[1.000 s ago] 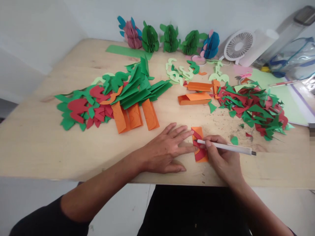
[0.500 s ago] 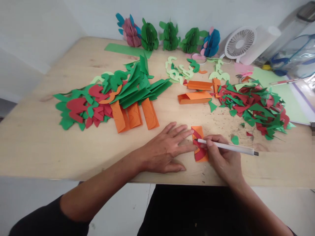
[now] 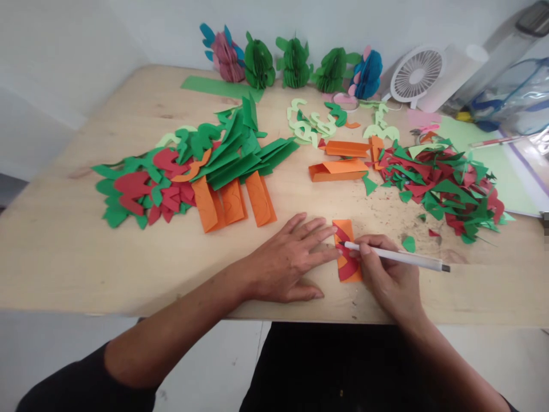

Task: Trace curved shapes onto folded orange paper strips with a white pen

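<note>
Near the front edge of the table lies an orange paper piece [image 3: 346,229] with a curved red paper cutout [image 3: 349,269] on top of it. My left hand [image 3: 291,260] rests flat with its fingers spread, and its fingertips touch the left side of these papers. A white pen [image 3: 398,256] is pinched in my right hand [image 3: 388,280], just right of the papers. The pen's dark tip meets the cutout around its middle. Part of the cutout's right side is hidden by my right fingers.
Green and red cutouts [image 3: 132,186], folded green strips [image 3: 234,157] and orange strips [image 3: 261,200] lie at left. Paper scraps [image 3: 446,186] heap at right. Behind stand honeycomb paper figures [image 3: 295,63] and a small white fan [image 3: 418,77]. Two folded orange strips [image 3: 338,170] lie beyond my hands.
The pen tip has shifted very slightly along the cutout. Both hands otherwise keep their places, and the whole view has drifted a little.
</note>
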A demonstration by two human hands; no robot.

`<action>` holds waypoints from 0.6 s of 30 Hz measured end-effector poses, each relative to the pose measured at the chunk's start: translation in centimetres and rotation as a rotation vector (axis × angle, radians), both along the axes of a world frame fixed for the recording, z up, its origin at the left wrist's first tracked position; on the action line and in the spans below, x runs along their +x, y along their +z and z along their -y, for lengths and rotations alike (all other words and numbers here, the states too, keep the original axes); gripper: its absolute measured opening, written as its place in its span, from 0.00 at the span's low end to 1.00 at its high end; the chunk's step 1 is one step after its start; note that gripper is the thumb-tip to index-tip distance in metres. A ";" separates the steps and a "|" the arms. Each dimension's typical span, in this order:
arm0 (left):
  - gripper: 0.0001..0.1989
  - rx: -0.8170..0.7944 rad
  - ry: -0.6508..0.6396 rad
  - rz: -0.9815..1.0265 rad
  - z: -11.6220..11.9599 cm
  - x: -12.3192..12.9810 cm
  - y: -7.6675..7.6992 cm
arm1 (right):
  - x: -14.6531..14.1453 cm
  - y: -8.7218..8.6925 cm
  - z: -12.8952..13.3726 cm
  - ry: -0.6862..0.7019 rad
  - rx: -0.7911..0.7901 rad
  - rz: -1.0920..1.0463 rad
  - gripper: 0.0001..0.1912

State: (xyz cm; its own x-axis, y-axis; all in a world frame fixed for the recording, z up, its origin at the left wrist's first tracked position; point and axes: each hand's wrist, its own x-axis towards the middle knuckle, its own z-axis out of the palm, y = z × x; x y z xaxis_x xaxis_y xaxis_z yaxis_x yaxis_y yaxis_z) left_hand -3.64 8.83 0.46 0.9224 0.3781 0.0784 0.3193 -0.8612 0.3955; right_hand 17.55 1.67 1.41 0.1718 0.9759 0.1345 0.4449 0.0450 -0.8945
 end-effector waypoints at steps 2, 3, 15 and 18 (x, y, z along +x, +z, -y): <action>0.35 -0.004 0.001 0.000 0.0 0.0 0.0 | 0.0 0.1 0.0 0.006 -0.002 0.012 0.08; 0.35 -0.005 0.001 0.002 0.0 0.0 -0.1 | 0.0 0.2 0.0 0.009 -0.002 0.013 0.08; 0.35 -0.003 0.007 -0.009 0.1 0.0 0.1 | -0.1 0.2 -0.1 0.035 -0.015 0.007 0.06; 0.35 -0.001 0.009 -0.017 0.1 0.0 0.1 | -0.1 0.1 -0.1 0.039 -0.010 0.033 0.07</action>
